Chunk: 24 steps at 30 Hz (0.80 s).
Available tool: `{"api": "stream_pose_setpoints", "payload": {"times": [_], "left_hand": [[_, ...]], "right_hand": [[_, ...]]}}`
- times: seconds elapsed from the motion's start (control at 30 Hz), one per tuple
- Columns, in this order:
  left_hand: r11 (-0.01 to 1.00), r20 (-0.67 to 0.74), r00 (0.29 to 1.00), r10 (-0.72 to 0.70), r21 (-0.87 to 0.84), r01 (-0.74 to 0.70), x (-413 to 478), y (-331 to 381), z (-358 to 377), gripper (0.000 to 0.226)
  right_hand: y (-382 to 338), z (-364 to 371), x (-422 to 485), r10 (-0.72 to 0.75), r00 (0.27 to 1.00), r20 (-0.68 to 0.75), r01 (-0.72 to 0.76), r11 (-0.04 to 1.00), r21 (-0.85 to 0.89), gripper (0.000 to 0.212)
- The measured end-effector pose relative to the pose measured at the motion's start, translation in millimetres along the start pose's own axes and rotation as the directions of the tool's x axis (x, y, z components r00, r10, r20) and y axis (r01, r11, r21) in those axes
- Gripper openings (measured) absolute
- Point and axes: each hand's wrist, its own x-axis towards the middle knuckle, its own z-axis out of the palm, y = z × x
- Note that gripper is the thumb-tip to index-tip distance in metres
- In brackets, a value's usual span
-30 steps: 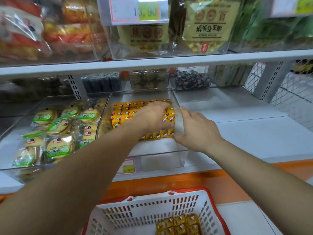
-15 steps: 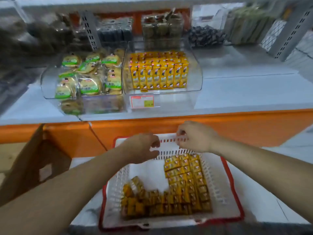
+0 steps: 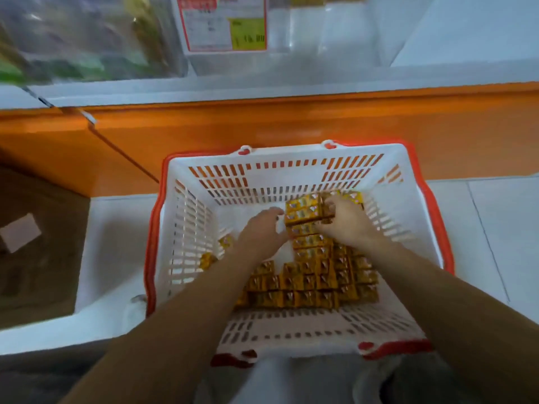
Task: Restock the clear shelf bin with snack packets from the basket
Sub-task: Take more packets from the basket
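A white basket (image 3: 192,217) with a red rim stands on the floor below me, holding several small yellow-orange snack packets (image 3: 309,279) in rows. Both hands are inside it at the far end of the rows. My right hand (image 3: 345,221) curls its fingers round a block of packets (image 3: 304,211) from the right. My left hand (image 3: 262,231) presses against the same block from the left, fingers fairly straight. The clear shelf bin (image 3: 285,64) shows only as its front wall with a price label (image 3: 223,23) at the top of the view.
An orange shelf base (image 3: 291,123) runs across behind the basket. A brown cardboard box (image 3: 35,246) lies at the left on the pale floor. A neighbouring clear bin (image 3: 87,45) of green-labelled packs is blurred at top left.
My view has tilted down from the shelf bin to the basket. Both hands left the bin, passed the basket's far rim and now reach inside, closing on a block of packets.
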Motion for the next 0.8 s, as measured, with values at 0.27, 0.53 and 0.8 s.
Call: {"api": "stream_pose_setpoints", "payload": {"times": [0.27,0.53,0.8], "left_hand": [[0.993,-0.043,0.992,0.117,-0.031,-0.118,53.2,2.5,32.9,0.073],[0.996,-0.025,0.995,0.093,-0.013,-0.094,56.6,-6.1,31.9,0.073],[0.991,-0.024,0.999,-0.024,-0.128,0.021,48.9,-25.6,29.2,0.071]], "right_hand": [[13.9,31.0,-7.5,-0.109,0.991,-0.071,0.080,0.940,-0.332,0.071],[3.4,31.3,-12.1,-0.147,0.986,-0.081,0.092,0.877,-0.472,0.054],[-5.1,38.0,-1.6,-0.034,0.999,0.019,0.039,0.917,-0.396,0.059]]}}
